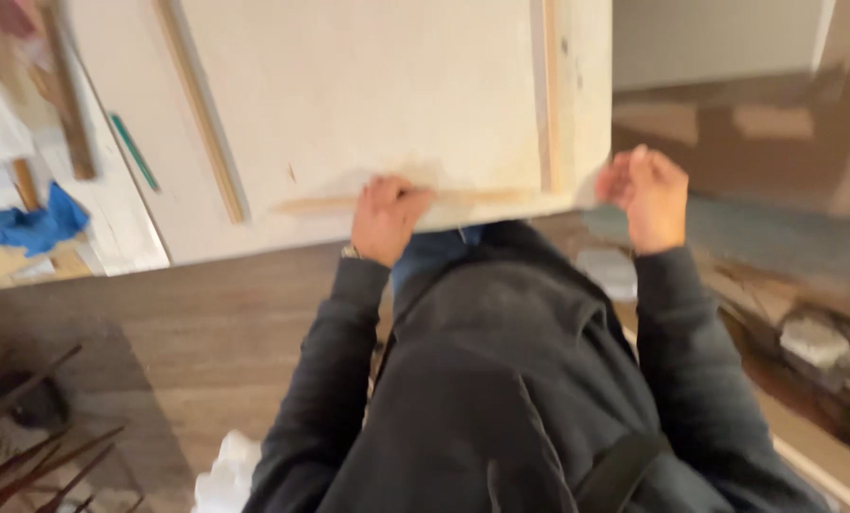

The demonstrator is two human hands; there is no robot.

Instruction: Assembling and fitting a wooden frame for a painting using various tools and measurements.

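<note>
A large pale board (368, 95) lies flat in front of me, with thin wooden strips along its near and right edges. My left hand (385, 218) rests fingers-down on the near wooden strip (482, 197), pressing on it. Just off the board's right corner hovers my right hand (648, 195), fingers loosely curled, holding nothing. The picture is blurred by motion. Dark sleeves cover both my arms.
A long wooden strip (201, 109) lies diagonally on the board's left part. At the far left a blue cloth (30, 226) and a green pencil-like tool (135, 152) lie on a white surface. Dark sticks (26, 446) lean at the lower left over a wooden floor.
</note>
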